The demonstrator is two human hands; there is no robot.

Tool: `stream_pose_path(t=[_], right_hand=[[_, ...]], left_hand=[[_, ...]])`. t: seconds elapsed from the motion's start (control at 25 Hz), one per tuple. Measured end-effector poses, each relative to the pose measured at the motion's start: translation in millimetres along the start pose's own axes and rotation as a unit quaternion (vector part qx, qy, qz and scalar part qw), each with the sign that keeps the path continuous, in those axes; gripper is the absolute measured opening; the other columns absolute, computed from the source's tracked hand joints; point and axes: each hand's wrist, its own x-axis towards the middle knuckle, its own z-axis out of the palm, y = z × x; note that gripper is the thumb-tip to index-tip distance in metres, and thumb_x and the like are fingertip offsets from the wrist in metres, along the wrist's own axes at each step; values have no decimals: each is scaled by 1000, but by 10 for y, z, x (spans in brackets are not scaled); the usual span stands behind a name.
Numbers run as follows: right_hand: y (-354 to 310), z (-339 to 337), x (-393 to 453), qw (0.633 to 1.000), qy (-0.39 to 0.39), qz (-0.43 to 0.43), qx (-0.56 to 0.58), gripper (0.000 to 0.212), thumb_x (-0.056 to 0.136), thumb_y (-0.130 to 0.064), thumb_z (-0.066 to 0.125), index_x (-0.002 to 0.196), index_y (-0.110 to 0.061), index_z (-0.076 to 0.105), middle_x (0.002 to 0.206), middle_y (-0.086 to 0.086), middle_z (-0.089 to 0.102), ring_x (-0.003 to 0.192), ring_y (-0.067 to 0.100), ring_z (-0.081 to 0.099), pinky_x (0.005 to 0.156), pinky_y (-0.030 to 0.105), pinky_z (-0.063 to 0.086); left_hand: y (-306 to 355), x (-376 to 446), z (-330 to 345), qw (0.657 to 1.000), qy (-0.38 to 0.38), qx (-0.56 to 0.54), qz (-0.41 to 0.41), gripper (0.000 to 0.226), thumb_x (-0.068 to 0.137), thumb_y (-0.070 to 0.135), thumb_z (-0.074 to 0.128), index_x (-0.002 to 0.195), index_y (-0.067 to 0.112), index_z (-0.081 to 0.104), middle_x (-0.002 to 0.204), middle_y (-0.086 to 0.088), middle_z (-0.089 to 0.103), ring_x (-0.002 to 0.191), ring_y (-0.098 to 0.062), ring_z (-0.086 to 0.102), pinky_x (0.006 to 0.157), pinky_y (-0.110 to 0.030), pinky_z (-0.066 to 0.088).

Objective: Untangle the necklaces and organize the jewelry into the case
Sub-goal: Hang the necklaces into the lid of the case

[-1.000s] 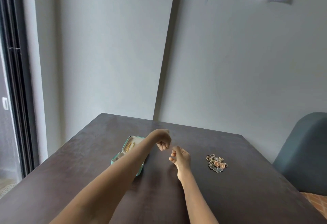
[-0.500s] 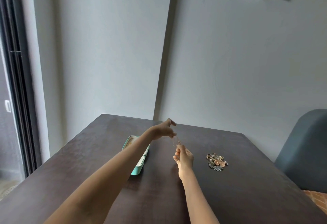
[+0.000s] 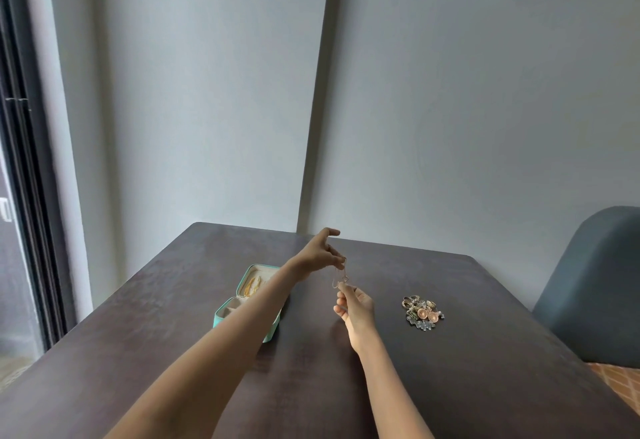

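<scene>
A thin necklace (image 3: 338, 274) hangs between the left hand (image 3: 320, 254) above and right hand (image 3: 356, 305) below, both pinching it.

Both bare forearms reach forward from the six o'clock edge and converge toward the centre. The left hand (image 3: 317, 254) is raised higher, at about eleven o'clock from the right; its thumb and a lower finger pinch together at the tip while the index finger points out straight. The right hand (image 3: 356, 303) sits lower, palm turned to the left, its fingers curled and its fingertips (image 3: 341, 287) pinched together, pointing up toward the left hand.
</scene>
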Motion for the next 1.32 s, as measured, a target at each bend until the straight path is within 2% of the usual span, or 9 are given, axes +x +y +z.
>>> stream_pose_path(t=[0.12,0.28,0.48,0.6,0.76,0.92,1.04,1.2,1.32], right_hand=[[15,0,-11,999,-16,-11,-30,16,87,-15,63,73,-12,56,63,1,50,56,10,46,57,21,47],[39,1,-26,997,-50,-24,-58,9,88,-19,63,82,-13,58,67,1,48,58,9,45,57,21,46],[25,-39,-46,993,-107,-35,-16,13,90,-16,61,103,-17,62,78,-6,54,71,7,47,74,23,43],[38,-35,-31,989,-133,-45,-39,16,88,-18,63,104,-17,66,91,-7,66,86,4,58,80,23,43],[72,-16,-17,993,-92,-51,-56,4,85,-14,67,82,-15,68,78,-5,66,77,8,59,74,24,46],[106,-19,25,993,-48,-58,-86,5,84,-14,69,80,-13,68,71,-2,58,66,10,53,66,19,50],[126,-16,37,993,-33,-57,-96,7,82,-18,71,81,-11,69,69,-1,58,63,11,52,62,18,50],[124,-7,30,994,-25,-54,-97,8,81,-20,73,81,-12,69,70,1,60,64,11,53,62,19,50],[119,-7,33,995,-24,-49,-86,8,81,-19,73,80,-12,70,71,1,60,65,11,53,63,20,50]], left_hand=[[88,5,-44,997,-38,59,-16,49,85,-15,51,131,-1,44,78,-7,60,68,-15,59,66,-15,52],[124,-13,-42,993,-45,106,-31,42,88,-13,48,128,0,50,78,-6,54,70,-12,54,72,-19,49],[191,-40,-24,962,-96,250,-49,42,88,-10,51,128,4,53,95,-11,56,66,-8,53,68,-16,46],[171,-54,6,951,-123,273,-75,48,86,-13,47,130,6,52,96,-11,56,75,-14,54,68,-17,46],[150,-50,16,949,-140,267,-96,47,87,-11,44,130,6,52,79,-4,54,75,-15,51,70,-20,46],[253,-11,-54,957,-150,221,-117,45,91,-8,40,133,6,47,82,-6,56,64,-12,49,68,-22,43],[293,-29,-103,960,-148,206,-122,47,89,-10,39,134,5,45,81,-5,56,66,-13,50,67,-22,43],[187,-56,-110,966,-89,235,-67,45,86,-11,50,127,6,54,108,-18,60,90,-18,54,83,-27,47],[114,-36,-117,971,-45,233,-14,42,80,-16,54,118,1,60,109,-26,65,83,-19,60,80,-26,51]])
